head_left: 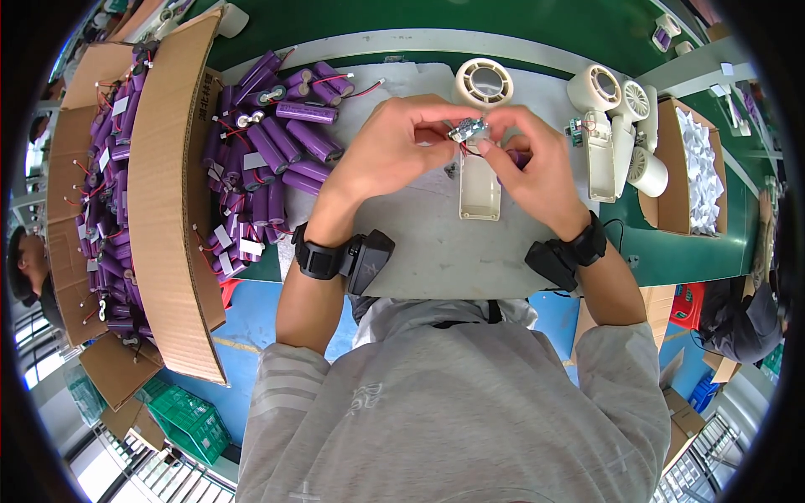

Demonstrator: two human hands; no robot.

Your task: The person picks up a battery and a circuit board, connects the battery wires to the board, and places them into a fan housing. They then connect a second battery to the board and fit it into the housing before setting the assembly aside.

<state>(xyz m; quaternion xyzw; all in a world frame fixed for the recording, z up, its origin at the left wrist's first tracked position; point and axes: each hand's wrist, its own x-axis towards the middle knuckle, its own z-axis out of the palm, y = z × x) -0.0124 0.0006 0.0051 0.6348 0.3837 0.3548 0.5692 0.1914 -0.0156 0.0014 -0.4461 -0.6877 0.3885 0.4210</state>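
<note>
My left hand (401,138) pinches a small circuit board (466,129) between thumb and fingertips. My right hand (537,155) is curled around a purple battery cell (521,158), mostly hidden by the fingers. Its thumb and forefinger come close to the board, where thin red and dark wires hang down. Whether a plug sits between those fingertips is too small to tell. Beneath both hands lies an open cream handheld-fan shell (480,201), its hollow handle toward me. The round fan head (485,82) shows beyond my fingers.
Purple battery cells (277,142) with wired plugs are heaped on the left, beside a cardboard box (172,201) holding more. To the right lie another open shell with a board (600,159), several cream fan parts (647,172) and a carton (671,205) of white pieces.
</note>
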